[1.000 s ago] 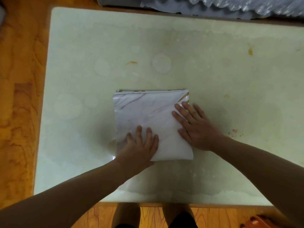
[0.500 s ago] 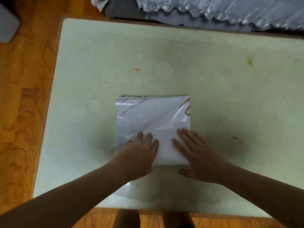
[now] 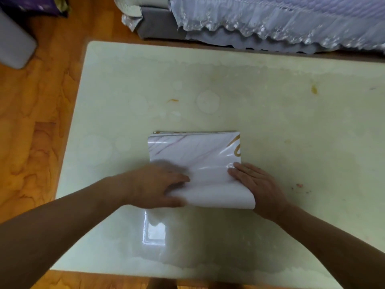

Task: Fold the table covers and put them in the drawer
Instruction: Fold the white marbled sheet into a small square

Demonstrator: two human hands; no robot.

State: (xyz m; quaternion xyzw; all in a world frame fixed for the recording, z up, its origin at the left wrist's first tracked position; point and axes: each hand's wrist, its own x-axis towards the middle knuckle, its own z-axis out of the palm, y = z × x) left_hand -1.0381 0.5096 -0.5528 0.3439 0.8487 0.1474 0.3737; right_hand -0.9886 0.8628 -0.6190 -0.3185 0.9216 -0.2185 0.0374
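A folded table cover (image 3: 195,155), glossy white with a marble pattern and a gold mark at its far right corner, lies in the middle of the pale table (image 3: 270,122). Its near edge is lifted off the table and curls over, showing a plain white underside. My left hand (image 3: 160,184) grips that lifted edge at the near left corner, thumb underneath. My right hand (image 3: 256,184) holds the cover's right side, its fingers on top near the edge and the palm under the raised flap.
The table carries faint ring marks and a few orange and red stains. Beyond its far edge is grey furniture with a lace-trimmed cloth (image 3: 281,19). A grey object (image 3: 14,44) stands on the wooden floor (image 3: 27,153) at the far left.
Both hands slid from lying flat on the cover to its near edge and raised it off the table. The view has tilted up, showing more of the room beyond.
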